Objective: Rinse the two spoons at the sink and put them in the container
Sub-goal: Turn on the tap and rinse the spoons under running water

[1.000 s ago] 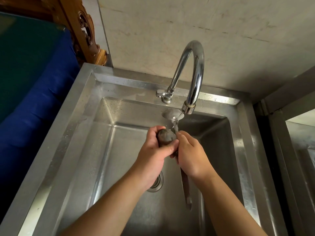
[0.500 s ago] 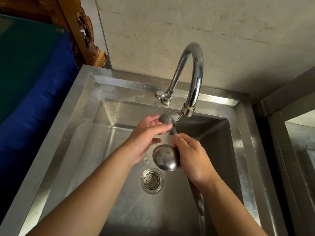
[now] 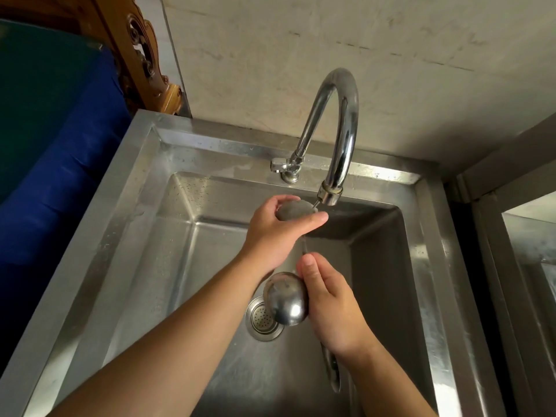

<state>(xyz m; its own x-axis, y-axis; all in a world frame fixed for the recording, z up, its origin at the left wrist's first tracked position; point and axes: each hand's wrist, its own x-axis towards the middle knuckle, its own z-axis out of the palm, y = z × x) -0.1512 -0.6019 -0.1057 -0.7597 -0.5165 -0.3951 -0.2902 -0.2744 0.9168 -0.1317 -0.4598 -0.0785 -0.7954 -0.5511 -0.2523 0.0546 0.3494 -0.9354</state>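
Two spoons over the sink [image 3: 126, 206]: left hand [image 3: 276, 233] cups the upper spoon [image 3: 293, 209] at the faucet [image 3: 337, 139] spout; right hand [image 3: 331, 308] grips the lower spoon [image 3: 285, 299] below it.

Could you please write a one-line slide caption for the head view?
Left hand rubs one spoon at the faucet while right hand holds the other spoon over the sink.

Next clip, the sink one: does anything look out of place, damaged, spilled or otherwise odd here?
Nothing stands out. The left hand holds one round steel spoon bowl at the curved chrome tap's spout; the right hand holds the second steel spoon lower, above the drain strainer. The stainless steel sink looks undamaged. No container is in view.
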